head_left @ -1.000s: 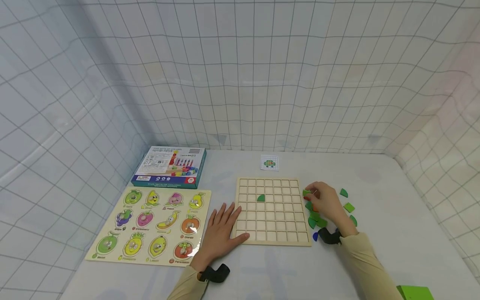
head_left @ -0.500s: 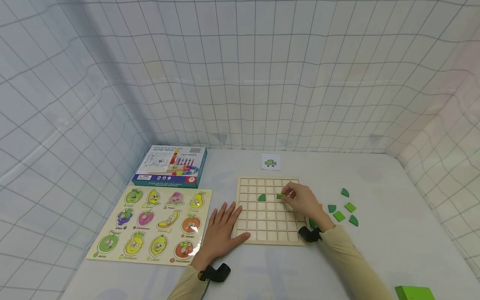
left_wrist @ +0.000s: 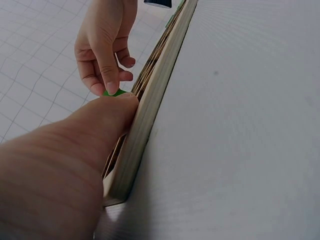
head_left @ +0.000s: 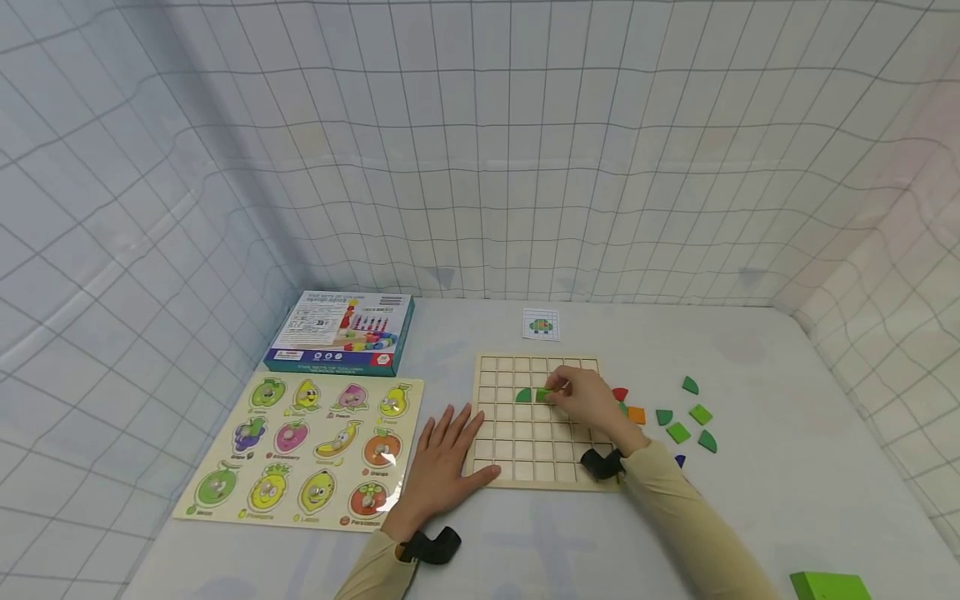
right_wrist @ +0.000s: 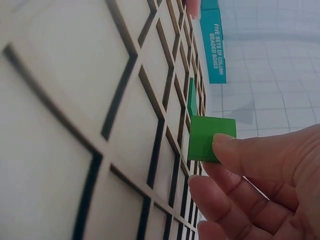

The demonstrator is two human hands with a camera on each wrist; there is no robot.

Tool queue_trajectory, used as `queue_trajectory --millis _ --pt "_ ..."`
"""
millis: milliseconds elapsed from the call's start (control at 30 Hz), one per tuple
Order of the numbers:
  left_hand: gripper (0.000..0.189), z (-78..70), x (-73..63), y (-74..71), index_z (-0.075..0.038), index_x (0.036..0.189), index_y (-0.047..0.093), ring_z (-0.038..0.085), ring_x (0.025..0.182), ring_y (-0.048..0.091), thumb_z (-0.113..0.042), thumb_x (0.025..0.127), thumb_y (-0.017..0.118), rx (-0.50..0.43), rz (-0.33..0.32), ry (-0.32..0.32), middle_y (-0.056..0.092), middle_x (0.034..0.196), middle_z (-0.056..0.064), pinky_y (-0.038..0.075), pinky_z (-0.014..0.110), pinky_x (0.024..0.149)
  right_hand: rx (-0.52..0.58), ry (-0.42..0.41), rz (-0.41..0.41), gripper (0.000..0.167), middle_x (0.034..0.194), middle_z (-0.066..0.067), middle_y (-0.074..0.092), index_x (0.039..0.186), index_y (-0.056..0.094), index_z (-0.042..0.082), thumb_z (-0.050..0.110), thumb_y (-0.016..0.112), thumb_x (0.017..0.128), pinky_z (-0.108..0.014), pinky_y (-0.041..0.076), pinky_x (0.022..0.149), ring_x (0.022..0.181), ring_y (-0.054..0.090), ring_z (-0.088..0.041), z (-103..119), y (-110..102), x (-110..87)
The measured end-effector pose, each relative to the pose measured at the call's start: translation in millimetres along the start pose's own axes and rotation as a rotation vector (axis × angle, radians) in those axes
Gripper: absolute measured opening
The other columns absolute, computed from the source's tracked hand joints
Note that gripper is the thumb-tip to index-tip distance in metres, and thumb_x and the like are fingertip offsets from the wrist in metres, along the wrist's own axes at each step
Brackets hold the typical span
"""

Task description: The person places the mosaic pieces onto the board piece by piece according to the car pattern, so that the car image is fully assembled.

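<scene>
Beneath right hand (head_left: 587,400), part-hidden board (head_left: 522,451)

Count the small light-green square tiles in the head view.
3: one tile pinched by the right hand over the board; a nearer tile and a farther tile right of the board. Others may hide under the right arm.

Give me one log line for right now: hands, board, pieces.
right hand: pinches green square over board, near green quarter-circle | left hand: touches board's left edge | loose pieces: right of board
</scene>
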State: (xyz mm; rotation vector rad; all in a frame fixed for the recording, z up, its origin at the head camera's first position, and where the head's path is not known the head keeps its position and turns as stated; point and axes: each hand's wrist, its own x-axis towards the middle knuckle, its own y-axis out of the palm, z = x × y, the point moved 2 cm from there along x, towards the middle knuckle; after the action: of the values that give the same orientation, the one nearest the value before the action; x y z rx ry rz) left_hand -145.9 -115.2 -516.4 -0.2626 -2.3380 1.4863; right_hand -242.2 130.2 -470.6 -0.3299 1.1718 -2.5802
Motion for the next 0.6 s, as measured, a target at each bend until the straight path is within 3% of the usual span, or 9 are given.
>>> queue_trajectory --millis 300,600 --pt "0.082 0.7 0.0 1.2 -0.017 0.149 0.035 0.03 0.142 0.013 -0.062 0.084 0.056 0.009 -0.011 0.011 0.027 0.153 0.007 0.006 0.05 0.111 -0.016 -0.008 0.019 0.008 0.08 0.007 0.061 0.083 0.065 0.016 0.014 0.072 0.085 -0.028 0.044 0.061 0.07 0.054 -0.011 -1.6 5.1 4.4" --pt "0.082 -0.3 -0.3 0.5 -0.016 0.148 0.036 0.031 0.142 0.014 -0.061 0.084 0.057 0.003 -0.015 0.011 0.028 0.153 0.007 0.007 0.051 0.111 -0.037 0.043 0.036 0.005 0.084 0.005 0.064 0.089 0.069 0.011 0.016 0.07 0.087 -0.029 0.045 0.061 0.071 0.055 -0.012 1.2 4.4 6.8"
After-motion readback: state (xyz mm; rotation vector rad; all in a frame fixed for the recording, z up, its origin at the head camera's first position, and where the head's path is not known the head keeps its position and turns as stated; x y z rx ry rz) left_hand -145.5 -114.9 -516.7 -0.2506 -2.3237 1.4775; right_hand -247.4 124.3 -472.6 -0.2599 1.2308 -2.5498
